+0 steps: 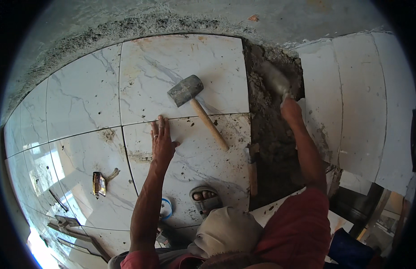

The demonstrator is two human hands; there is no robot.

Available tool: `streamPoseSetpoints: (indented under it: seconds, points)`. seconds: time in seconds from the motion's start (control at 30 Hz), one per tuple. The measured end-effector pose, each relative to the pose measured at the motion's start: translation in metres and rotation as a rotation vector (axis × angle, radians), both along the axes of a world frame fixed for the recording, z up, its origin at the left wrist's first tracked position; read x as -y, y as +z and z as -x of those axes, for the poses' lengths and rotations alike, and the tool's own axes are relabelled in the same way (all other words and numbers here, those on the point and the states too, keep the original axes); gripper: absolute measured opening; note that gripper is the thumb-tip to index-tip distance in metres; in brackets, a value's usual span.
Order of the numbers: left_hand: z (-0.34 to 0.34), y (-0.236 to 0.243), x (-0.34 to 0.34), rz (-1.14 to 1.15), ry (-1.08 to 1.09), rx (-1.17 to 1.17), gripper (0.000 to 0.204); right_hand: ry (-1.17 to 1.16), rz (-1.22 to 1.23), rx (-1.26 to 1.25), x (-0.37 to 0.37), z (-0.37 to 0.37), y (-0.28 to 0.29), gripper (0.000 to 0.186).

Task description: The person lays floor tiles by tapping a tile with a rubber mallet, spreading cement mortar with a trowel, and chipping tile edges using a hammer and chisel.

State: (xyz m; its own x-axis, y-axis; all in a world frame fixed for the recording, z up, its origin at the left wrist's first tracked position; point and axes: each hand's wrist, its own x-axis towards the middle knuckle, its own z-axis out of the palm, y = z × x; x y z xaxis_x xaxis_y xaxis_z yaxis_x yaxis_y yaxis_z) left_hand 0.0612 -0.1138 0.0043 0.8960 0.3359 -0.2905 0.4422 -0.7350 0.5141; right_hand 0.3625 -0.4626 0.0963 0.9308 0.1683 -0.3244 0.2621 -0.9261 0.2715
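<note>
My right hand (290, 110) grips a trowel (275, 78), its blade smeared by motion over the far end of a strip of wet grey mortar (273, 143). My left hand (162, 142) rests with fingers stretched out on a white marbled floor tile (185, 175), its fingertips at the joint with the tile beyond. Right of that hand lies a rubber mallet (185, 90) with a dark grey head and a wooden handle. A hammer (252, 172) with a wooden handle lies along the tile edge beside the mortar.
White tiles (342, 89) border the mortar on the right. A rough grey wall base (127, 27) runs along the far side. Toward the left lies a small crumpled wrapper (99, 184). Near my sandalled foot (204, 197) sits a blue-rimmed round thing (166, 209). Crumbs of mortar dot the tiles.
</note>
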Motion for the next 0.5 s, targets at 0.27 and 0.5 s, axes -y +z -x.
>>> streamPoseSetpoints:
  seconds: [0.27,0.5]
  points:
    - [-0.005,0.001,0.002,0.024,0.022,0.012,0.102,0.057,-0.008,-0.03,0.02,-0.006,-0.019,0.039]
    - [-0.009,0.007,0.0,0.012,-0.028,-0.005,0.098,-0.186,-0.2,0.022,0.078,-0.015,-0.028,0.04]
